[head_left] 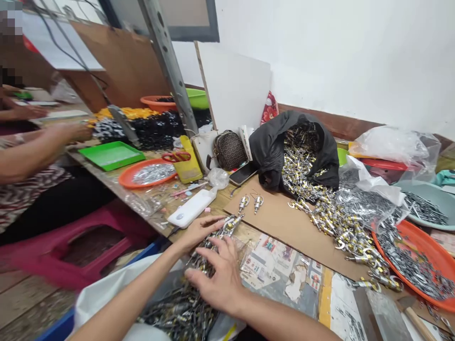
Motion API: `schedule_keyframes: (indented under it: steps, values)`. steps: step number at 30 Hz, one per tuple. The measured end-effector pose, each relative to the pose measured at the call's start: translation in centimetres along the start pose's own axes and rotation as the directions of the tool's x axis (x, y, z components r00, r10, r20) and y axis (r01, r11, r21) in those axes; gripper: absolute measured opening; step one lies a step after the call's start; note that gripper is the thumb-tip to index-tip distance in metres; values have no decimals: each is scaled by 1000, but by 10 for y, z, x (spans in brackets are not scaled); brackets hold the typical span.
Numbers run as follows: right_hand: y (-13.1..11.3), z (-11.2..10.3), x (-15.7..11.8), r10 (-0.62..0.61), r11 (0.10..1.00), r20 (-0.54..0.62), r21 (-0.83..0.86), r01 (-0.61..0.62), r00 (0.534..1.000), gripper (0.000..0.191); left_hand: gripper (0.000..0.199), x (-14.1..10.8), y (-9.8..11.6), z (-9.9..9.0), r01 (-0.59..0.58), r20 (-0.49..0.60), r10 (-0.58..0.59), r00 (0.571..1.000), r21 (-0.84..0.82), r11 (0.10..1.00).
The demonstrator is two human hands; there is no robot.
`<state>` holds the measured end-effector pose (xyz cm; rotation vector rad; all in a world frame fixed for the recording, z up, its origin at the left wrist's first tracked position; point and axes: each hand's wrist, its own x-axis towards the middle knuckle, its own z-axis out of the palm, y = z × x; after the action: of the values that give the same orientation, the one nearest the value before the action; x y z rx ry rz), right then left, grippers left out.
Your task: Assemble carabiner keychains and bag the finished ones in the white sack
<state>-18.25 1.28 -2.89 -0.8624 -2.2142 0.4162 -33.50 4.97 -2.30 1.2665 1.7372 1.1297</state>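
A cluster of small metal hook clasps (232,222) with yellow bands lies at the table's near edge, between my two hands. My left hand (202,232) is stretched along its far left side, fingers extended and touching the pieces. My right hand (222,272) lies over the near side with its fingers spread. Below them a white bag (103,289) holds many similar pieces (177,312), partly covered by my forearms. Two separate hook clasps (258,202) lie on the cardboard sheet (277,218) beyond my hands.
A black bag (263,147) spills a long heap of clasps (334,218) to the right. An orange tray (441,260) of metal parts, a hammer (419,324), a white device (192,207) and a phone (243,173) lie around. A co-worker's arm (42,147) is at left beside a pink stool (81,246).
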Motion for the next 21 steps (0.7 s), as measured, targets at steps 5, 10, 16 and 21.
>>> schedule_keyframes:
  steps: [5,10,16,21]
  values:
    - [62,-30,80,188,977,42,-106,-183,981,36,28,-6,-12,4,-38,-32,39,999,41,998]
    - [111,-6,108,177,984,210,-5,-179,962,40,29,0,-15,10,-60,-59,65,996,80,995]
    - [77,33,48,76,972,95,216,-95,993,27,31,2,-18,8,-78,-36,80,996,45,996]
    - [42,55,23,204,892,-56,422,-163,977,33,32,-9,-14,-5,-46,16,45,999,65,997]
